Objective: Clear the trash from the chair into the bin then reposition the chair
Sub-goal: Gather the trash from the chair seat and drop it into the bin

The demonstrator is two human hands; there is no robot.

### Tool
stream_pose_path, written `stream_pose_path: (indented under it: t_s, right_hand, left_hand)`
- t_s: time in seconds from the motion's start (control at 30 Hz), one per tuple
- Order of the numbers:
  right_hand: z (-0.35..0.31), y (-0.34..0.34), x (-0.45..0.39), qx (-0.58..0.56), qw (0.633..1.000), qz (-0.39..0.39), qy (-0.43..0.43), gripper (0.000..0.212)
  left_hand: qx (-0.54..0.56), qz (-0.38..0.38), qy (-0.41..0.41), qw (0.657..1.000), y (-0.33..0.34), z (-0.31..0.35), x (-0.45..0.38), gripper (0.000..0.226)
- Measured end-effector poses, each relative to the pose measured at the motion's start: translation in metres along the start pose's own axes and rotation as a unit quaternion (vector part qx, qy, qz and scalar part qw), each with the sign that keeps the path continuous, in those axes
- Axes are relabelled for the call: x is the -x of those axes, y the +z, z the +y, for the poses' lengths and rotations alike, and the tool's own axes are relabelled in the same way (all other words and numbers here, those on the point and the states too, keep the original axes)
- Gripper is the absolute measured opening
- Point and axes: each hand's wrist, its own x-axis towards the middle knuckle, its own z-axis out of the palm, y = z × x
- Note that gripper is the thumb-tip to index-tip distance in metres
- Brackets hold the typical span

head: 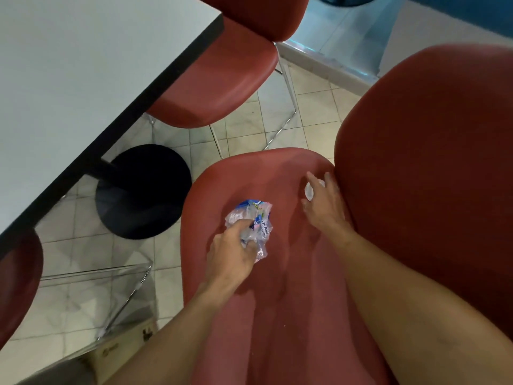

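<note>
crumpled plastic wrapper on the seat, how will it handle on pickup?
The wrapper looks like thin clear film, crumpled, so probably very light and floppy; it should crush further where the left hand pinches it. The glossy film may be a bit slippery, and loose flaps will likely dangle. It is unlikely to roll on the seat.

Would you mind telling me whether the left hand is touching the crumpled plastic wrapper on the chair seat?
Touching. The head view shows the left hand pinching the crumpled plastic wrapper, its fingers curled into the plastic.
</note>
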Motion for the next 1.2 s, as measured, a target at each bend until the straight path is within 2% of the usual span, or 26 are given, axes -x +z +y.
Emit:
stream_pose_path:
  t_s: [0.13, 0.23, 0.37, 0.57, 0.7, 0.87, 0.97, 1.07, 1.2]
  right_hand:
    - [-0.001, 0.014, 0.014, 0.007, 0.999, 0.030, -0.022, 0.044]
    - [-0.001, 0.020, 0.035, 0.007, 1.000, 0.025, -0.015, 0.038]
    - [-0.008, 0.018, 0.064, -0.020, 1.000, -0.005, -0.001, 0.035]
    - [-0.030, 0.002, 0.128, -0.122, 0.992, -0.017, 0.021, 0.045]
    - [-0.044, -0.008, 0.183, -0.161, 0.987, -0.024, 0.016, 0.045]
    - [-0.063, -0.017, 0.264, -0.153, 0.988, -0.034, -0.012, 0.047]
    - [-0.081, -0.022, 0.313, -0.150, 0.988, -0.020, -0.039, 0.046]
    - [-0.097, -0.023, 0.352, -0.149, 0.986, -0.038, -0.062, 0.049]
    - [-0.116, -0.013, 0.404, -0.135, 0.987, -0.040, -0.079, 0.042]
  left_hand:
    - [-0.002, -0.001, -0.013, 1.000, 0.001, -0.004, 0.000, 0.040]
    - [0.004, -0.002, -0.016, 1.000, -0.002, -0.004, 0.004, 0.039]
    - [-0.007, 0.006, -0.033, 0.999, -0.012, 0.001, 0.015, 0.038]
    - [-0.022, 0.025, -0.051, 0.998, -0.034, -0.006, 0.051, 0.038]
    - [0.003, 0.043, -0.063, 0.997, -0.053, -0.022, 0.094, 0.036]
    - [0.036, 0.076, -0.073, 0.994, -0.082, -0.056, 0.164, 0.034]
    - [0.035, 0.099, -0.062, 0.993, -0.104, -0.079, 0.214, 0.031]
    - [0.041, 0.117, -0.051, 0.991, -0.123, -0.100, 0.255, 0.028]
    - [0.028, 0.121, -0.030, 0.992, -0.148, -0.126, 0.308, 0.029]
